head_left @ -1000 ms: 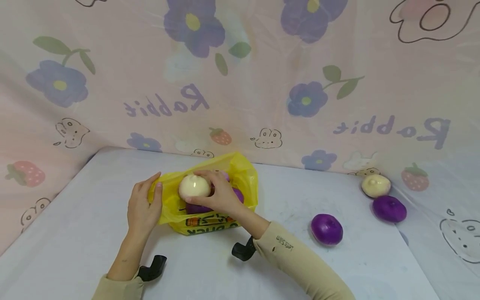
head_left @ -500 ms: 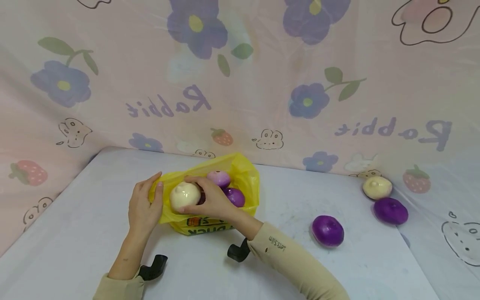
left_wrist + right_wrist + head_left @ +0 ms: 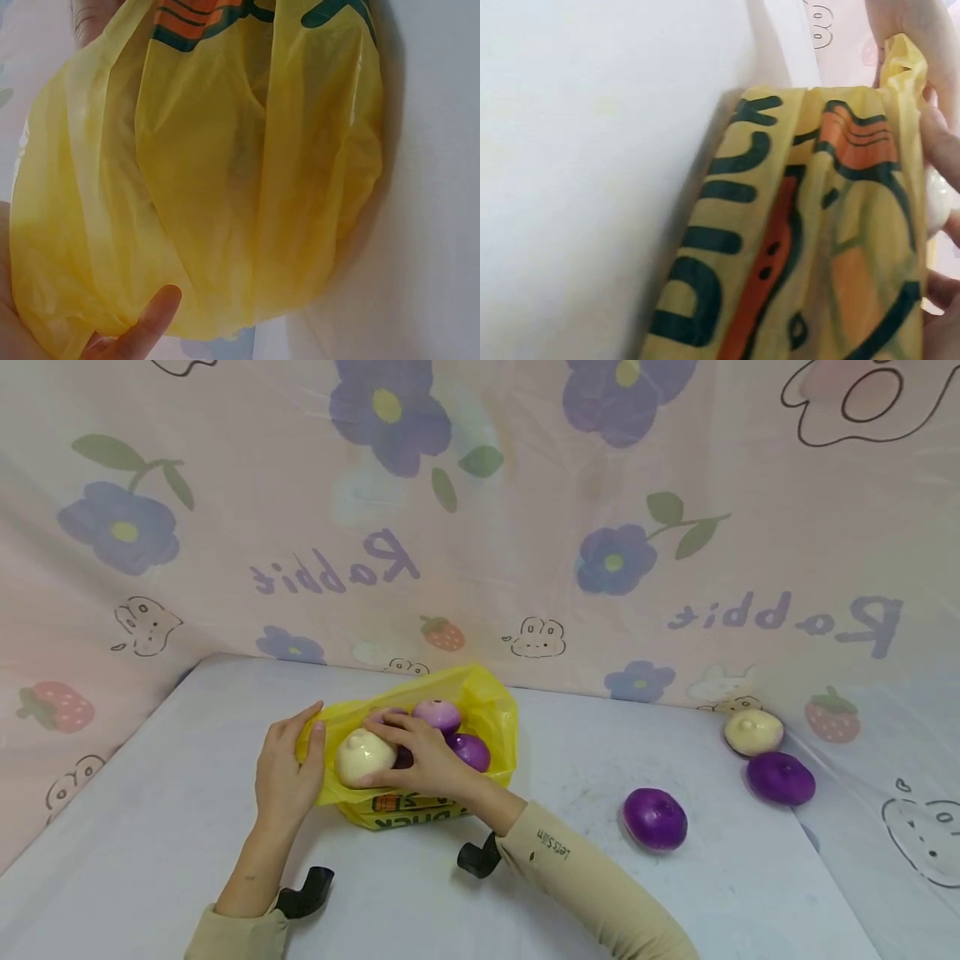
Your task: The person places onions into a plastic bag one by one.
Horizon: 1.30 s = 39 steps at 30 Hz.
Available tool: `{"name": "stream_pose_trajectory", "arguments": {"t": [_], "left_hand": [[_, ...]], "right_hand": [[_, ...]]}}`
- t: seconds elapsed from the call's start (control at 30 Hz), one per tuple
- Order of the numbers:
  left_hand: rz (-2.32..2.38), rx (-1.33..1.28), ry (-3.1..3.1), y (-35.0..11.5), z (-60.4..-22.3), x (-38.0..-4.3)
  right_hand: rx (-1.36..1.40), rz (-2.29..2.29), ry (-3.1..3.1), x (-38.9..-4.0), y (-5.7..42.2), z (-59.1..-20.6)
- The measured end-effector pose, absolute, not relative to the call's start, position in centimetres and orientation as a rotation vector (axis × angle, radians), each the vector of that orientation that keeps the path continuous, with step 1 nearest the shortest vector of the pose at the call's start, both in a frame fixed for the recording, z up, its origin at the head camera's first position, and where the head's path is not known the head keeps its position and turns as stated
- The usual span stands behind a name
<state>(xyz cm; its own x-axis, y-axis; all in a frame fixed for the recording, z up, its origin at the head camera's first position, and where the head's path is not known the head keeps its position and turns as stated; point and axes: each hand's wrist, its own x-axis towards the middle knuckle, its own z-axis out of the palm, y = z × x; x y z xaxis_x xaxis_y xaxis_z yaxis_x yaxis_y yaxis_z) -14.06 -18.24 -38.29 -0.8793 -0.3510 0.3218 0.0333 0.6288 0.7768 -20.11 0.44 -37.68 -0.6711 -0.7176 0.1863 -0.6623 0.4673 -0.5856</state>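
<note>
A yellow plastic bag (image 3: 498,714) with a printed front stands with its mouth spread on the white table. My left hand (image 3: 288,772) pinches the left edge of its mouth; in the left wrist view the thumb (image 3: 159,309) lies against the plastic. Inside the left end of the bag, my right hand (image 3: 438,768) grips a cream-coloured onion (image 3: 362,760) between thumb and fingers. A pale purple onion (image 3: 437,717) and a dark purple onion (image 3: 470,752) also lie in the bag. More purple shows behind and under my right hand, partly hidden.
On the table to the right lies a purple onion (image 3: 655,820). Farther right, another purple onion (image 3: 781,779) and a cream onion (image 3: 753,732) sit close together near the table's edge. A patterned cloth (image 3: 487,543) hangs behind the table.
My right hand has carried the cream onion left and slightly down in the bag, uncovering the purple onions to its right. My left hand has kept its hold on the bag's edge.
</note>
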Motion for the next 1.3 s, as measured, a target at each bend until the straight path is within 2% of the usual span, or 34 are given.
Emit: {"name": "stream_pose_trajectory", "arguments": {"t": [0.5, 1.0, 1.3], "left_hand": [[-1.159, 0.236, -2.418, -18.2, -38.4, -13.9], [-1.159, 0.22, -2.395, -18.3, -38.7, -14.0], [-1.162, 0.223, -2.415, -18.3, -38.6, -13.7]], "right_hand": [[-1.068, -0.7, 2.624, -19.6, 0.9, -37.4], [-0.972, -1.119, 2.562, -20.4, 4.8, -37.7], [-0.773, -1.508, 2.521, -20.2, 7.9, -37.2]]}}
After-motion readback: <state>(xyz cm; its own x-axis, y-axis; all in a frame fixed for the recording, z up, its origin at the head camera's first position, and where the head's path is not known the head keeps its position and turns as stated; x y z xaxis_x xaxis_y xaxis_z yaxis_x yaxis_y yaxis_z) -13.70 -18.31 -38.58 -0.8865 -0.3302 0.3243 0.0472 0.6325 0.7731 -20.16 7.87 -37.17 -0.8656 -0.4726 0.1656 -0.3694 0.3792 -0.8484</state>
